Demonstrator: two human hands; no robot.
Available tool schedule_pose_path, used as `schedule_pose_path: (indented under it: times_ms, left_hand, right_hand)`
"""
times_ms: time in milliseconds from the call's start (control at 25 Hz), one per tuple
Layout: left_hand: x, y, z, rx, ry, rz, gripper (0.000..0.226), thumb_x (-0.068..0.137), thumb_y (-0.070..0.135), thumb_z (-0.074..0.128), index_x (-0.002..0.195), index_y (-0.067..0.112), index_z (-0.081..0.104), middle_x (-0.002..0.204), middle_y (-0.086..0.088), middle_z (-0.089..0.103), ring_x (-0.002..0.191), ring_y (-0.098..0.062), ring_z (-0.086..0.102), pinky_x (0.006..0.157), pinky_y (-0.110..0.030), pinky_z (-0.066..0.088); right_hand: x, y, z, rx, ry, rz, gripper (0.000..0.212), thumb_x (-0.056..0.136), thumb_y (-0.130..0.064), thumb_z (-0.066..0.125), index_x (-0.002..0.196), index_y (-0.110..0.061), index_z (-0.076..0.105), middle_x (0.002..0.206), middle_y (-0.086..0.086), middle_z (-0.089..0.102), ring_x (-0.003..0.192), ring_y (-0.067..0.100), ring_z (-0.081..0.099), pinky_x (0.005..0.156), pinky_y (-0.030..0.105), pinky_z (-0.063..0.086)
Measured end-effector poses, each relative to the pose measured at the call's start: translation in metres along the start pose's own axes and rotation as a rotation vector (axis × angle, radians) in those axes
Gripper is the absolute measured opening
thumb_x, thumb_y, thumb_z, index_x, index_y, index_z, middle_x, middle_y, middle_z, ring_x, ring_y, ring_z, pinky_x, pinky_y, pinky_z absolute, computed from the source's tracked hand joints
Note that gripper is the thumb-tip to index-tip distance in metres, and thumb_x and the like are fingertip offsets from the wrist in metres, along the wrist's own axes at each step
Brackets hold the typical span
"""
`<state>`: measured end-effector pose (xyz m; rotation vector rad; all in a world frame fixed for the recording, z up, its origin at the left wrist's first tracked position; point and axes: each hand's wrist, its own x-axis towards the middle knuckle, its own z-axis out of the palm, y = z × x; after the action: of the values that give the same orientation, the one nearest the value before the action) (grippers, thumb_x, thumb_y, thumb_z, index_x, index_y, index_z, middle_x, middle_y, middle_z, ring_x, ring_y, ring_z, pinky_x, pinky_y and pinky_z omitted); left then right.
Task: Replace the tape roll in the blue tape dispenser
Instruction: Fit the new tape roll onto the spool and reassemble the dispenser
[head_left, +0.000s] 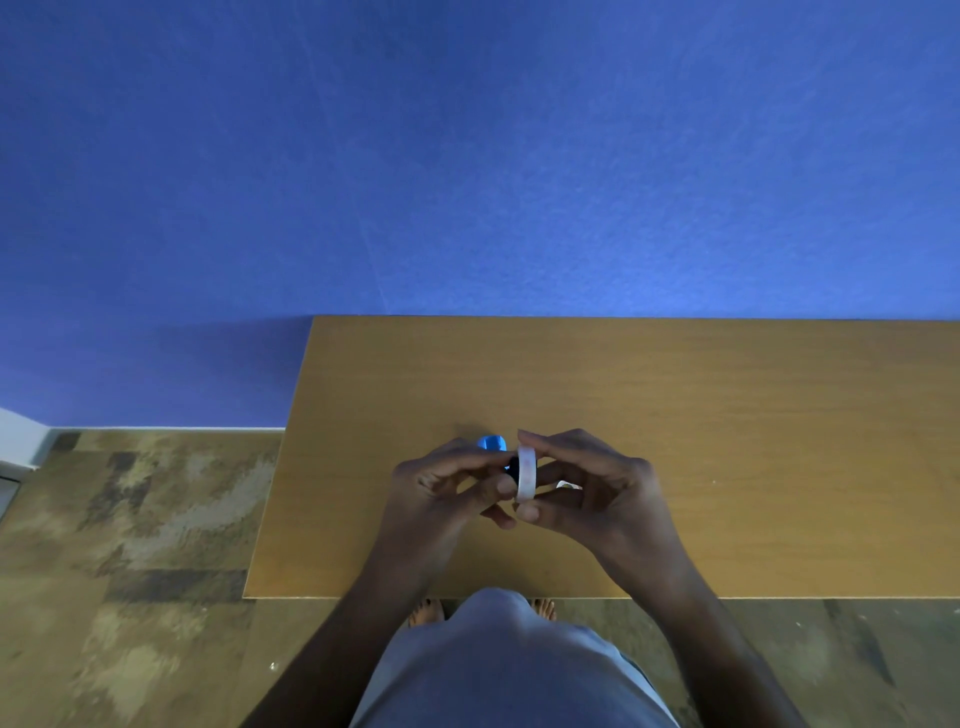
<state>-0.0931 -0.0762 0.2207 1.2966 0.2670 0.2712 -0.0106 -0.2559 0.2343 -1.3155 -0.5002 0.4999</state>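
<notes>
Above the wooden table (675, 415), my right hand (587, 488) pinches a white tape roll (525, 474), held on edge between thumb and fingers. My left hand (441, 488) holds a small dark piece (511, 466), pressed against the roll's left side. The blue tape dispenser (492, 442) peeks out behind my left fingers, mostly hidden. Whether it rests on the table or is held, I cannot tell. A small white bit (567, 485) shows between my right fingers.
The table's left edge runs near my left arm and its front edge lies by my body. A blue wall rises behind the table. Patterned floor (130, 545) spreads to the left and below.
</notes>
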Motion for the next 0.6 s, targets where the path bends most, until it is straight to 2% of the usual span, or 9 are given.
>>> schedule_pose_path:
  times_ms: [200,280,400,520,600]
  left_hand:
    - [0.002,-0.006,-0.004,-0.013,0.005,0.016,0.028,0.083,0.004,0.077,0.108,-0.008,0.079,0.091,-0.009,0.076,0.071,-0.021,0.075,0.058,-0.029,0.061]
    - [0.004,-0.008,-0.005,-0.024,0.005,0.027,0.027,0.085,0.003,0.079,0.108,-0.010,0.078,0.091,-0.009,0.075,0.069,-0.022,0.075,0.058,-0.030,0.061]
    - [0.008,-0.010,-0.007,-0.023,0.018,0.035,0.024,0.086,-0.001,0.077,0.108,-0.010,0.078,0.091,-0.015,0.072,0.069,-0.024,0.074,0.058,-0.030,0.061]
    - [0.014,-0.008,-0.008,-0.018,0.009,0.039,0.023,0.084,-0.001,0.077,0.106,-0.006,0.081,0.091,-0.012,0.074,0.072,-0.025,0.074,0.058,-0.032,0.061]
    - [0.017,-0.005,-0.010,-0.001,0.012,0.055,0.025,0.081,0.001,0.082,0.105,0.005,0.083,0.091,-0.008,0.076,0.076,-0.024,0.073,0.058,-0.033,0.061]
  right_hand:
    - [0.002,0.003,0.002,-0.005,-0.010,0.009,0.061,0.074,0.013,0.090,0.131,-0.002,0.075,0.114,0.023,0.071,0.100,0.034,0.081,0.083,0.036,0.067]
    - [0.005,0.003,0.001,-0.014,-0.009,0.014,0.061,0.074,0.008,0.093,0.131,-0.001,0.075,0.115,0.026,0.070,0.101,0.037,0.081,0.083,0.037,0.067]
    - [0.010,0.003,0.002,-0.017,0.000,0.021,0.062,0.073,-0.011,0.098,0.131,-0.007,0.078,0.115,0.021,0.073,0.100,0.041,0.080,0.084,0.040,0.066]
    - [0.014,0.004,0.000,-0.041,0.006,0.045,0.055,0.077,-0.006,0.094,0.129,-0.017,0.080,0.116,0.013,0.076,0.100,0.037,0.081,0.085,0.043,0.066]
    - [0.018,0.003,-0.001,-0.066,0.013,0.075,0.051,0.080,-0.004,0.091,0.127,-0.021,0.080,0.115,0.011,0.079,0.097,0.033,0.081,0.085,0.046,0.066]
